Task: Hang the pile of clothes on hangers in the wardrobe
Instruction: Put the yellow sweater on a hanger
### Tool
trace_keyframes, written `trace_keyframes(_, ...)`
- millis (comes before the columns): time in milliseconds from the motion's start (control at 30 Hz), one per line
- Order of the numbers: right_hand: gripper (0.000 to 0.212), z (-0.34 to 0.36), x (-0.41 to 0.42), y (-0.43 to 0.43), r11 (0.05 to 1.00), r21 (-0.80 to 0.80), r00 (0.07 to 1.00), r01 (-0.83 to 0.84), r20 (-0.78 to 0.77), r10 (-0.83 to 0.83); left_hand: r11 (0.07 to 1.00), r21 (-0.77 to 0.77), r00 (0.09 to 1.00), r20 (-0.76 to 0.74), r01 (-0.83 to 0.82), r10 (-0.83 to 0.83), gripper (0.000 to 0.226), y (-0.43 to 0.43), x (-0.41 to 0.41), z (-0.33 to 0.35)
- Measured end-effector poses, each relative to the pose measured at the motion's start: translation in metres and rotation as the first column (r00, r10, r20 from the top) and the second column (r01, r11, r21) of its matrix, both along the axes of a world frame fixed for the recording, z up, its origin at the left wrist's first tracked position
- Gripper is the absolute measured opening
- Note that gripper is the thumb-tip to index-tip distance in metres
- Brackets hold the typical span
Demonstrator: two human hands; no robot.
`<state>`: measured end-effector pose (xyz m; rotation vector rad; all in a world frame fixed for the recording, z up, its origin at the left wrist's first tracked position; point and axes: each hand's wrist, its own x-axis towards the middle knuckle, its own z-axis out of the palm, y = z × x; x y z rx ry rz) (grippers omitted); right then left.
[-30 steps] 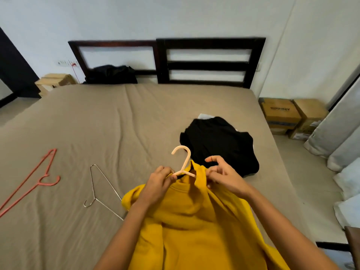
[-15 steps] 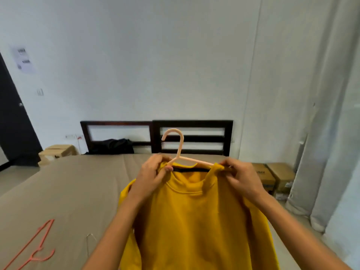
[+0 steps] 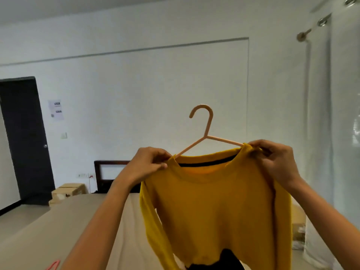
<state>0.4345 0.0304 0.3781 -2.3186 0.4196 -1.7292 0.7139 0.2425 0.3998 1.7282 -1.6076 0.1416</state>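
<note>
A: Where have you got the yellow sweater (image 3: 214, 201)?

B: You're holding it up in front of you, above the bed (image 3: 48, 230). It hangs on the pale pink hanger (image 3: 206, 131), whose hook stands upright against the white wall.

A: And your hands?

B: Your left hand (image 3: 148, 164) pinches the sweater's shoulder over one arm of the hanger. Your right hand (image 3: 276, 158) pinches the opposite shoulder at the collar edge, fingers curled round cloth and hanger tip alike.

A: Anything below?

B: A black garment (image 3: 224, 260) shows under the hem, and a red hanger (image 3: 53, 265) peeks in on the bed at the bottom edge. A dark door (image 3: 25, 137) stands left, a white curtain (image 3: 331, 133) right.
</note>
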Motion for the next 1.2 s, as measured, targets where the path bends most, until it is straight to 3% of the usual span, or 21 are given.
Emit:
trace_keyframes(300,0.028,0.053,-0.018,-0.012,0.997,0.015,0.997,-0.075,-0.004,0.075,0.921,-0.359,0.979,0.076,-0.149,0.188,0.020,-0.037,-0.054,0.039)
trace_keyframes(467,0.027,0.058,-0.033,-0.016,0.919,0.253,0.947,-0.303,-0.028,0.319,0.876,-0.436,0.959,0.094,-0.203,0.269,0.019,-0.047,-0.060,0.046)
trace_keyframes(567,0.024,0.060,-0.035,-0.018,0.847,0.389,0.932,-0.362,0.170,0.320,0.859,-0.464,0.947,0.114,-0.215,0.299,0.019,-0.049,-0.064,0.044)
trace_keyframes(633,0.022,0.061,-0.027,-0.017,0.908,0.323,0.949,-0.268,0.251,0.191,0.851,-0.487,0.946,0.136,-0.196,0.295,0.018,-0.051,-0.069,0.044)
trace_keyframes(667,0.021,0.062,-0.023,-0.016,0.956,0.235,0.972,-0.178,0.194,0.133,0.845,-0.502,0.946,0.142,-0.186,0.293,0.016,-0.052,-0.072,0.046)
trace_keyframes(733,0.020,0.068,-0.020,-0.014,0.998,0.050,0.997,-0.041,-0.063,0.044,0.831,-0.529,0.950,0.138,-0.169,0.281,0.013,-0.053,-0.073,0.048)
trace_keyframes(800,0.027,0.076,-0.024,-0.012,0.999,0.030,0.960,-0.021,-0.279,0.029,0.834,-0.534,0.958,0.142,-0.136,0.248,0.014,-0.051,-0.070,0.049)
trace_keyframes(833,0.029,0.079,-0.027,-0.011,0.997,0.067,0.946,-0.035,-0.318,0.054,0.852,-0.514,0.965,0.156,-0.102,0.210,0.016,-0.048,-0.067,0.049)
trace_keyframes(1000,0.024,0.081,-0.043,-0.016,0.981,0.158,0.943,-0.109,-0.297,0.152,0.969,-0.221,0.979,0.195,0.109,-0.066,0.037,-0.032,-0.048,0.058)
trace_keyframes(1100,0.023,0.081,-0.054,-0.017,0.971,0.172,0.935,-0.166,-0.287,0.211,0.962,-0.265,0.983,0.185,0.067,-0.017,0.026,-0.044,-0.055,0.056)
trace_keyframes(1200,0.022,0.080,-0.066,-0.018,0.988,0.099,0.956,-0.117,-0.258,0.139,0.956,-0.280,0.978,0.207,0.091,-0.033,0.028,-0.064,-0.070,0.045)
